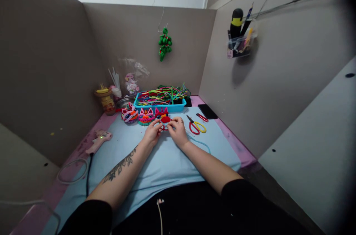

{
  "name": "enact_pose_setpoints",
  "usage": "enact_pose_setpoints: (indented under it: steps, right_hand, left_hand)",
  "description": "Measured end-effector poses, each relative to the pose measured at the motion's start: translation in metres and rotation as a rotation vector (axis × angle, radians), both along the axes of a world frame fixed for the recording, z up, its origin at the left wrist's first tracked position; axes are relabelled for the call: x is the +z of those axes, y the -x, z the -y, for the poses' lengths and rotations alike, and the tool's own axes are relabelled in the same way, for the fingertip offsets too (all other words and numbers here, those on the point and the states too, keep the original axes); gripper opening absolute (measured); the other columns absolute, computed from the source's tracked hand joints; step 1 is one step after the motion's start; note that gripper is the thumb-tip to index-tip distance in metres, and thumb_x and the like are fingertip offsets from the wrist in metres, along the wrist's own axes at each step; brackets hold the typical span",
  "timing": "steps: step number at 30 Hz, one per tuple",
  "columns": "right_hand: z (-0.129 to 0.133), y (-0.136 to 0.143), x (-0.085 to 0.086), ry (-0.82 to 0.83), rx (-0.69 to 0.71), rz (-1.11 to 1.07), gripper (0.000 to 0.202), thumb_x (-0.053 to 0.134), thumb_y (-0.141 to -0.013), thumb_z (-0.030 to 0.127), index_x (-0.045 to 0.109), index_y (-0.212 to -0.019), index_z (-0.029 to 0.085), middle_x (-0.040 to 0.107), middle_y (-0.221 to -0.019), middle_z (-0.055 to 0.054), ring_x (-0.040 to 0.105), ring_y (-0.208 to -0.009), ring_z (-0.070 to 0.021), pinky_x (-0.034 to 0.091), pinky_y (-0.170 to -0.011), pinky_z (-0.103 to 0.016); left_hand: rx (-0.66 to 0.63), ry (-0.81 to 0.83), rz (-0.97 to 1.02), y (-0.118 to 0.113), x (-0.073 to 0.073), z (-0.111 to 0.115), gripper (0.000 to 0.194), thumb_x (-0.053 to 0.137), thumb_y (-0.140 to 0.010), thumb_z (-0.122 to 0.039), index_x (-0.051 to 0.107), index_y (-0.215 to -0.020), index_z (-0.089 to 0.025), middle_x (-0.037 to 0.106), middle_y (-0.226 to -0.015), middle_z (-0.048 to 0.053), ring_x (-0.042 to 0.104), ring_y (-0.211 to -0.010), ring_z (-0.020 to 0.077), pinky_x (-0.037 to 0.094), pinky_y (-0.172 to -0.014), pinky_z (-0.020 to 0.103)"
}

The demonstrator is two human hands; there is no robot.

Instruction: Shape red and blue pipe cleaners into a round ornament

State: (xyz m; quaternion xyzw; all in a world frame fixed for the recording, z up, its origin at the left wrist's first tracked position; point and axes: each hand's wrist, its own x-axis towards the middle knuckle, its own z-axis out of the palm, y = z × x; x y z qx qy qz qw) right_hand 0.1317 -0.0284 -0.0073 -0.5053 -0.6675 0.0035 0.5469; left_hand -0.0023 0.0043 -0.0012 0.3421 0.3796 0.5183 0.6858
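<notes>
Between my two hands is a round red craft piece [166, 119] with a pale rim, held just above the light blue cloth. My left hand [152, 133] pinches its left side. On the other side, the fingers of my right hand [178, 130] are closed at its right edge. A light blue pipe cleaner [202, 142] trails over the cloth from beneath my right hand; whether it joins the red piece is hidden. Just beyond my hands sit fuzzy animal-face figures: a pink and red one [129, 115], a multicoloured one [146, 116] and a dark red one [161, 112].
A blue tray [160, 108] of pipe cleaners stands at the back. Red-and-yellow-handled scissors [197, 126], a small red tool [202, 117] and a black phone [207, 111] lie to the right. On the left rests a pink glue gun [99, 140] with its cord. Partition walls enclose the table.
</notes>
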Motion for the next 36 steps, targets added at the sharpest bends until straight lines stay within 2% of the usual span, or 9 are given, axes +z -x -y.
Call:
enact_pose_setpoints:
  steps: [9,14,22,36]
  right_hand:
    - [-0.0011,-0.0008,-0.005,-0.023,-0.049,0.003,0.012,0.052,-0.078,0.016,0.062,-0.072,0.02,0.05,-0.09,-0.007,0.051,-0.093,-0.0206,0.044,-0.088,-0.036]
    - [-0.0015,0.0,-0.0042,-0.032,-0.025,-0.036,0.012,0.054,-0.079,0.018,0.064,-0.074,0.019,0.05,-0.092,-0.008,0.051,-0.094,-0.0206,0.043,-0.089,-0.035]
    - [-0.0044,-0.0008,-0.0069,-0.041,-0.026,-0.036,0.011,0.057,-0.078,0.019,0.068,-0.076,0.019,0.05,-0.093,-0.007,0.051,-0.094,-0.0208,0.043,-0.088,-0.037]
    - [-0.002,0.0031,-0.0077,-0.084,0.01,-0.1,0.01,0.054,-0.08,0.017,0.063,-0.075,0.018,0.05,-0.092,-0.007,0.053,-0.094,-0.0204,0.045,-0.086,-0.037]
  left_hand:
    - [-0.009,-0.02,0.004,-0.0002,0.0059,0.0049,0.047,0.073,-0.06,-0.016,0.052,-0.102,-0.016,0.051,-0.056,-0.007,0.041,-0.039,0.0023,0.025,-0.038,0.013]
    - [-0.032,-0.042,-0.025,-0.0006,0.0053,0.0058,0.049,0.075,-0.059,-0.019,0.053,-0.102,-0.016,0.053,-0.059,-0.006,0.042,-0.041,0.0023,0.025,-0.038,0.013]
    - [-0.069,-0.021,-0.003,-0.0004,0.0057,0.0055,0.046,0.073,-0.061,-0.016,0.052,-0.102,-0.015,0.05,-0.054,-0.007,0.039,-0.037,0.0023,0.023,-0.036,0.012]
    - [-0.075,-0.017,0.048,-0.0005,0.0045,0.0064,0.039,0.072,-0.062,-0.016,0.053,-0.096,-0.016,0.051,-0.055,-0.007,0.041,-0.037,0.002,0.024,-0.035,0.011]
